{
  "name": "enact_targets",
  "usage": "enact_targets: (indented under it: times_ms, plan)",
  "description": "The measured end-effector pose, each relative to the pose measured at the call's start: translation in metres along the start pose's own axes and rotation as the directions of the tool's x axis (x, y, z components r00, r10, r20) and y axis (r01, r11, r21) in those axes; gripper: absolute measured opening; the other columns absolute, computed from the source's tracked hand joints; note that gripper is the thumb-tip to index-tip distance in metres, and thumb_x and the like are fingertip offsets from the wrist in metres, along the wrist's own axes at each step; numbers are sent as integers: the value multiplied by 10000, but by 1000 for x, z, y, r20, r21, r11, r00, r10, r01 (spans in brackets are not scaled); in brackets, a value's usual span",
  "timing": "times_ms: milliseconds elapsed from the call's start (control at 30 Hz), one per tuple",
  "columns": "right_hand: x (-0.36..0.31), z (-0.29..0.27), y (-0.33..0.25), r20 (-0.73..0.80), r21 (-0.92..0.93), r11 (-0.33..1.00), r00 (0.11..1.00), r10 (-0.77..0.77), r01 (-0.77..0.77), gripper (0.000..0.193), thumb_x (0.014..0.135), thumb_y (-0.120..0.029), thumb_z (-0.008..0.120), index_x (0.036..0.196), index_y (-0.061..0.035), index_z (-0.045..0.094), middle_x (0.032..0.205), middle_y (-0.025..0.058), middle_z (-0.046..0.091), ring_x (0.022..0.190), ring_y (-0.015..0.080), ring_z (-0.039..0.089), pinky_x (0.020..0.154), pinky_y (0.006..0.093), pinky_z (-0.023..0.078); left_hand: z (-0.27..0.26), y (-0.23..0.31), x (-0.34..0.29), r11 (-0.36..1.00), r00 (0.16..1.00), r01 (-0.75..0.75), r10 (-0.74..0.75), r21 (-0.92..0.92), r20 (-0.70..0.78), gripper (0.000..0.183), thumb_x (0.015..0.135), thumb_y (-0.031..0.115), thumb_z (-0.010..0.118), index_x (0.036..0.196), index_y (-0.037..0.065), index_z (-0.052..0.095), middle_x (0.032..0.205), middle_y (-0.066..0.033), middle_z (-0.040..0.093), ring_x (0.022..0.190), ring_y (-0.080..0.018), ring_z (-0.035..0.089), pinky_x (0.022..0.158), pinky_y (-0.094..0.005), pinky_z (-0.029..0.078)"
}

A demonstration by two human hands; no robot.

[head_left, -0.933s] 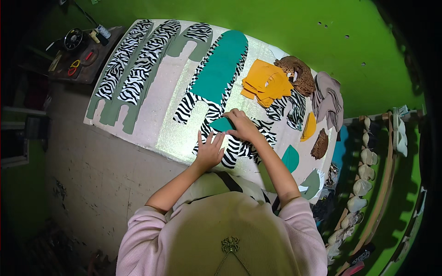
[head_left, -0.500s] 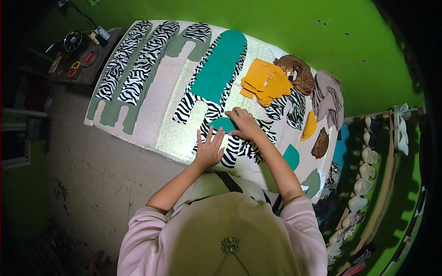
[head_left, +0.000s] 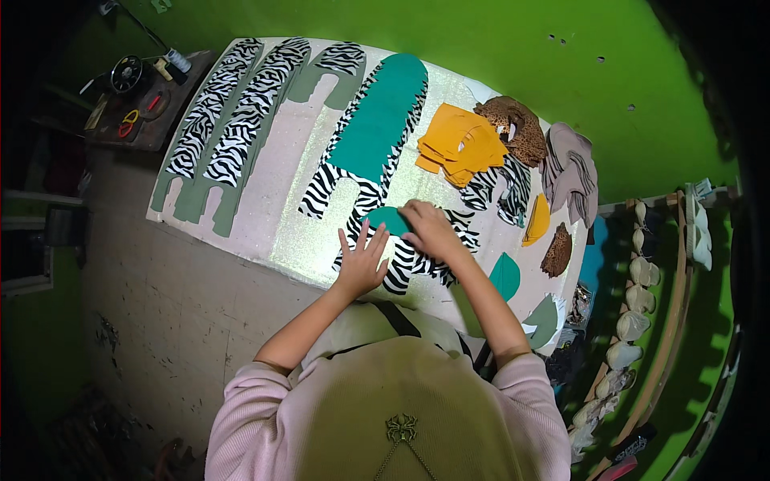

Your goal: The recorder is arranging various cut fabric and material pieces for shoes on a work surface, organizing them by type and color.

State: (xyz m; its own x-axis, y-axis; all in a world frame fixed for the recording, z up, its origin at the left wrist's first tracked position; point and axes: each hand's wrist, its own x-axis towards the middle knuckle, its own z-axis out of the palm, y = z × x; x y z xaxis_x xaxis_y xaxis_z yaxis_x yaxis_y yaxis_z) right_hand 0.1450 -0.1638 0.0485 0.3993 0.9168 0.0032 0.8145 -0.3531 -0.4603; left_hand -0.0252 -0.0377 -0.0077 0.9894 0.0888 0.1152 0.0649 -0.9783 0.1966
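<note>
While both forearms come up from the lower edge of the frame in pink sleeves, the left hand (head_left: 362, 264) lies flat just left of centre, palm down and fingers spread wide, pressing on a zebra-striped fabric piece (head_left: 417, 256) that sits on the pale worktable (head_left: 273, 192). The right hand (head_left: 429, 228) is beside it, slightly higher in the frame, its fingers curled down onto the edge of a small teal fabric piece (head_left: 387, 218) that rests on the zebra stripes; whether it pinches the teal cloth or only presses it cannot be told. The two hands are near each other but not touching.

Above them, toward the upper middle, a long teal shape (head_left: 378, 120) overlies another zebra cutout. To the upper right of the hands lies a stack of orange pieces (head_left: 459, 146), then a leopard-print piece (head_left: 513, 128) and a heap of greyish cloth (head_left: 571, 164). At the upper left of the table, long zebra strips (head_left: 233, 112) lie on olive-green cutouts (head_left: 196, 200). More teal pieces (head_left: 505, 275) sit right of the right forearm. In the far upper left corner a dark side table (head_left: 140, 108) carries a small machine wheel. Along the right edge a rack (head_left: 658, 321) holds pale moulded forms. The person's cap fills the bottom centre and hides the table's near edge there.
</note>
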Motion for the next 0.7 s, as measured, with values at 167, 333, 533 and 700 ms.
enact_targets:
  times_ms: [167,333,533,700]
  plan:
    - [-21,50,-38,-12,-31,994,995,103,-104,464,881,-160,502,1275,81,459,1343,275,439,1233,374,456,1050,436,347,0,-1,1,999,1000,-5,5,-32,-2,604,837,350,495,1363,58,433,1466,-84,344,1400,-337,194,999,-747,66]
    - [-29,80,-44,-54,-109,984,989,139,-144,566,843,-142,496,1330,120,376,1421,305,314,1330,405,324,1112,421,259,11,-6,0,997,999,-39,39,-70,1,623,840,327,491,1382,38,386,1463,-112,340,1394,-308,231,1004,-739,63]
    - [-32,87,-42,-135,-24,989,981,143,-147,618,802,-130,532,1334,126,350,1422,296,315,1333,407,316,1118,423,250,8,-14,10,982,991,-137,136,-132,-22,664,863,294,465,1431,12,270,1491,-146,282,1386,-293,266,1012,-721,66]
    - [-32,84,-44,-118,22,987,980,162,-161,649,780,-119,553,1341,124,336,1421,284,324,1335,399,316,1118,420,252,-1,-23,22,951,959,-272,280,-145,42,701,860,297,467,1443,-13,231,1515,-156,236,1391,-279,258,1030,-702,63]
